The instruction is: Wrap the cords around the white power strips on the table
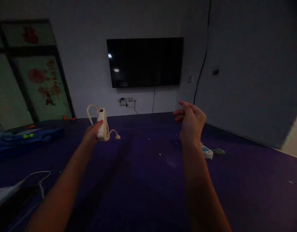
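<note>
My left hand (92, 130) is closed around a white power strip (103, 125), held upright in the air with a dark switch at its top end. Its cream cord (91, 111) loops up behind it on the left. On the right of the strip, the plug (117, 137) hangs free at the cord's end. My right hand (192, 120) is raised at the right with its fingers slightly bent and apart, and nothing shows in it. Below that wrist, a white and blue object (207, 151) lies on the floor, partly hidden by my forearm.
A television (145, 62) hangs on the far wall above wall sockets (130, 99). Blue cloth (29, 138) is heaped at the left on the purple floor (143, 180). A white cable (40, 183) trails at lower left. A black cable (202, 66) runs down the wall corner.
</note>
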A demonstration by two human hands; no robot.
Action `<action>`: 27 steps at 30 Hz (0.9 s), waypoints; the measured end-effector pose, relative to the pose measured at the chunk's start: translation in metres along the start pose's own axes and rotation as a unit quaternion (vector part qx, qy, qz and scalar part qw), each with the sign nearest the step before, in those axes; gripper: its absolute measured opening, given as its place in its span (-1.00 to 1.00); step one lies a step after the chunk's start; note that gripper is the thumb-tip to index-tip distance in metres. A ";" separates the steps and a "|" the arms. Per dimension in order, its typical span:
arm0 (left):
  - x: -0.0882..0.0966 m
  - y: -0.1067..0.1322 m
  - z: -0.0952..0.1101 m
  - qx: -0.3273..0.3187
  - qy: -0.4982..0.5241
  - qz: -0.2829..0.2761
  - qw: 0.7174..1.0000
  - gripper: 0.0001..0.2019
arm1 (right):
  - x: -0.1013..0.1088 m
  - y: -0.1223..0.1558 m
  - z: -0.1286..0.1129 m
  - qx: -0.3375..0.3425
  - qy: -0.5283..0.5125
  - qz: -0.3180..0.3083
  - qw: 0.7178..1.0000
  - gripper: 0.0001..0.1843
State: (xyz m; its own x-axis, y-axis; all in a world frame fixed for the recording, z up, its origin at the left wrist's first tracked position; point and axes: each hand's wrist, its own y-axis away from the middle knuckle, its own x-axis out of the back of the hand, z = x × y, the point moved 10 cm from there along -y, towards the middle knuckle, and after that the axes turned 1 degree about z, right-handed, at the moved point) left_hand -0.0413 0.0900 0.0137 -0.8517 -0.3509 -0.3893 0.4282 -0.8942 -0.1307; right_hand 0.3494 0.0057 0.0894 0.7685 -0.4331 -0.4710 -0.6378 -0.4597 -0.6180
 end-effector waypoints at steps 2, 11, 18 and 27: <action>-0.034 0.009 0.003 0.003 0.010 -0.036 0.999 -0.68 | -0.014 0.003 0.007 -0.013 0.010 -0.051 0.999 -0.72; -0.147 0.083 0.008 0.059 0.218 -0.317 0.921 -0.37 | -0.064 0.024 0.013 0.126 0.217 -0.231 0.940 -0.64; -0.149 0.085 -0.010 0.126 0.206 -0.309 0.920 -0.37 | -0.092 0.061 0.016 0.169 0.238 -0.451 0.843 -0.44; -0.131 0.067 -0.010 0.111 0.213 -0.269 0.933 -0.40 | -0.114 0.085 0.044 0.136 0.172 -0.504 0.835 -0.27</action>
State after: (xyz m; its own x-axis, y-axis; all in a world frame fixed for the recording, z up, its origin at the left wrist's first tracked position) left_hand 0.1025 0.0789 0.0469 -0.7082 0.2651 -0.6544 -0.1403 -0.9612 -0.2375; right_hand 0.2098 0.0505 0.0629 0.8183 -0.1507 0.5546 0.3956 -0.5524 -0.7337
